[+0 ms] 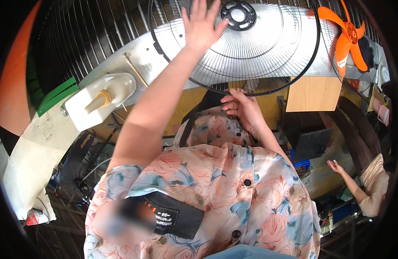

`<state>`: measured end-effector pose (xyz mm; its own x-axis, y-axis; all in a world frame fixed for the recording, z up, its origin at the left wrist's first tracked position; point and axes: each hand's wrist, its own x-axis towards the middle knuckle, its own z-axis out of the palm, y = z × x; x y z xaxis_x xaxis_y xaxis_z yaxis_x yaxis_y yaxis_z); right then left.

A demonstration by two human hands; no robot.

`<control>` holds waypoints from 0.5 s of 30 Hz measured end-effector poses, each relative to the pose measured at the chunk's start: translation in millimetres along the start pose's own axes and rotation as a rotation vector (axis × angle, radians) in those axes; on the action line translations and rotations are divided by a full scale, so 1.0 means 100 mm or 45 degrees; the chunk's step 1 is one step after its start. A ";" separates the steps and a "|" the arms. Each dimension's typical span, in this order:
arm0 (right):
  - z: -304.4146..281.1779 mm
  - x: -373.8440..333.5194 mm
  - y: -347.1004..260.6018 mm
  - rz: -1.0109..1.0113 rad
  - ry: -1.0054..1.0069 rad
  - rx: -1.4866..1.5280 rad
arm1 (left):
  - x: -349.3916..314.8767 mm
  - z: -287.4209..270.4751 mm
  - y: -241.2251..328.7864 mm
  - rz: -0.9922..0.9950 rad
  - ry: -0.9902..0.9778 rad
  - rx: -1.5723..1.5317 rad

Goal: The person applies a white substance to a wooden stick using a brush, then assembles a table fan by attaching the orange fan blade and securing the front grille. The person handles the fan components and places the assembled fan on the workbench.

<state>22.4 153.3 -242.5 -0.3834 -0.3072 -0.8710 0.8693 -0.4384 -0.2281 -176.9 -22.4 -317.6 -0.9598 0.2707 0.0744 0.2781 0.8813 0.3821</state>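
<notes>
A round black wire fan guard [268,60] with a dark ring around its centre lies on the pale metal worktop [158,64]. My left hand [202,26] rests on the guard's left part near the centre ring, its fingers spread. At the guard's near edge, my right hand [246,110] has loosely curled fingers at the rim; its grip is partly hidden. To the right, an orange fan blade [349,36] sits in front of another wire guard [365,80].
A white plastic jug [99,99] stands left on the worktop, by a thin rod [135,69] and a green strip [56,96]. A wooden board [314,93] is at the worktop's right front edge. Another person's hand [336,166] shows at lower right.
</notes>
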 end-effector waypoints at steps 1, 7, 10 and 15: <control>0.01 0.01 0.00 -0.012 0.025 0.010 | -0.02 0.05 0.03 0.031 -0.015 -0.070; -0.15 -0.13 0.07 -0.224 -0.007 -0.079 | -0.27 -0.09 0.18 0.026 -0.093 -0.172; -0.43 -0.36 0.14 -0.409 0.126 -0.441 | -0.56 -0.51 0.23 0.284 -0.293 -0.201; -1.05 -0.93 0.09 -0.567 -0.083 0.671 | -0.79 -1.13 0.59 -0.783 -0.941 -2.827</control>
<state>98.5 266.8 -209.7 -0.7011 -0.0456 -0.7116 0.3635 -0.8814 -0.3017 -88.5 -35.8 -197.1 -0.5816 0.7168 -0.3847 -0.8133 -0.5214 0.2581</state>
